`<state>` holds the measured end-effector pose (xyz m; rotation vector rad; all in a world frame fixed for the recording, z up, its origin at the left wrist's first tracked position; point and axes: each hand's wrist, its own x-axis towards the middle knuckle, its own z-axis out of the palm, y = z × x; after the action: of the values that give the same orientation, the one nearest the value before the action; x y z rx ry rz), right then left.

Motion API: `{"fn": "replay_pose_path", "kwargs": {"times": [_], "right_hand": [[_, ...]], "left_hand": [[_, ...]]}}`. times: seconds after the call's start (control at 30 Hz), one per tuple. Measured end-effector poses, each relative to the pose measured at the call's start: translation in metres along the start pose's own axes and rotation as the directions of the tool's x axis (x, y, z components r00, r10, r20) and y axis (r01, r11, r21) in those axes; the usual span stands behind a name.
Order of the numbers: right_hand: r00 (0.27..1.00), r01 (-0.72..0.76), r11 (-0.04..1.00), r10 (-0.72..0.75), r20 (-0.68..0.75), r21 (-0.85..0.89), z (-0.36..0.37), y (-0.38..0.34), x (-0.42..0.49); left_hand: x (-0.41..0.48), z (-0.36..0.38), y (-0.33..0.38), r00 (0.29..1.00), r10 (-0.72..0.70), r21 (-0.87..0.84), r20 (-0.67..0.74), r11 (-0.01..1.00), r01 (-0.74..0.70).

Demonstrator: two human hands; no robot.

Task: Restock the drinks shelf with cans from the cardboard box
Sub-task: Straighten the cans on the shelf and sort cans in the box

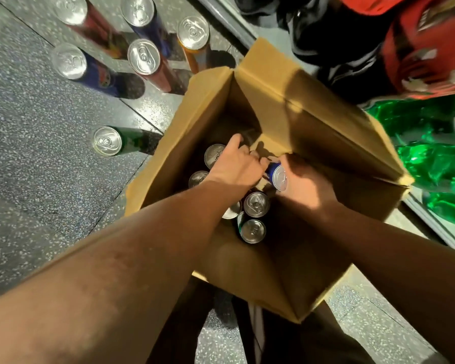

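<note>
Speckled grey floor, open brown cardboard box.
Right hand grips blue metal can; left hand hold unclear.

We stretch both bare forearms forward and down, side by side, our left hand knuckles-up with fingers curled under and thumb out, our right hand wrapped round a tilted blue can.
</note>
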<state>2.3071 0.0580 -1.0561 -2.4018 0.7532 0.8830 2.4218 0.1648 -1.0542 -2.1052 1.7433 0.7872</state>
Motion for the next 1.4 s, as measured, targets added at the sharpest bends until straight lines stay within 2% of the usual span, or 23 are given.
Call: {"fn": "replay_pose_path", "kwargs": {"times": [0.1,0.23,0.3,0.4,0.5,0.63,0.73,0.8,1.07,1.27,1.4], "right_hand": [[0.997,-0.076,0.993,0.077,0.001,0.089,-0.036,-0.011,-0.024],[0.992,0.006,0.994,0.007,-0.128,0.105,-0.082,-0.029,-0.063],[0.984,0.023,0.999,-0.014,-0.177,0.048,-0.107,-0.036,-0.083],[0.962,0.073,0.992,-0.043,-0.269,0.104,-0.145,-0.044,-0.114],[0.961,0.037,0.978,0.022,-0.277,0.206,-0.181,-0.058,-0.145],[0.944,0.022,0.953,0.079,-0.319,0.301,-0.224,-0.082,-0.178],[0.918,0.052,0.909,0.119,-0.379,0.413,-0.256,-0.099,-0.207],[0.9,0.082,0.875,0.141,-0.413,0.477,-0.273,-0.108,-0.224],[0.804,0.149,0.754,0.284,-0.522,0.64,-0.356,-0.148,-0.292],[0.715,0.253,0.69,0.339,-0.611,0.678,-0.421,-0.169,-0.355],[0.682,0.366,0.595,0.352,-0.641,0.716,-0.466,-0.184,-0.399]], "left_hand": [[-0.022,-0.032,0.0,0.999,-0.019,-0.054,-0.038,0.998,0.017],[-0.057,-0.079,0.004,0.995,-0.078,-0.075,-0.057,0.994,0.074],[-0.076,-0.104,0.003,0.986,-0.141,-0.09,-0.092,0.987,0.133],[-0.106,-0.144,-0.003,0.964,-0.237,-0.209,-0.121,0.955,0.209],[-0.135,-0.185,-0.013,0.946,-0.291,-0.317,-0.14,0.919,0.236],[-0.174,-0.235,-0.028,0.891,-0.387,-0.473,-0.237,0.847,0.242],[-0.207,-0.273,-0.035,0.843,-0.438,-0.619,-0.312,0.767,0.169],[-0.221,-0.296,-0.036,0.842,-0.427,-0.659,-0.328,0.742,0.12],[-0.292,-0.408,-0.044,0.789,-0.459,-0.705,-0.408,0.708,0.048],[-0.348,-0.489,-0.039,0.757,-0.429,-0.722,-0.493,0.687,-0.081],[-0.381,-0.54,-0.029,0.708,-0.431,-0.715,-0.56,0.683,-0.149]]}}
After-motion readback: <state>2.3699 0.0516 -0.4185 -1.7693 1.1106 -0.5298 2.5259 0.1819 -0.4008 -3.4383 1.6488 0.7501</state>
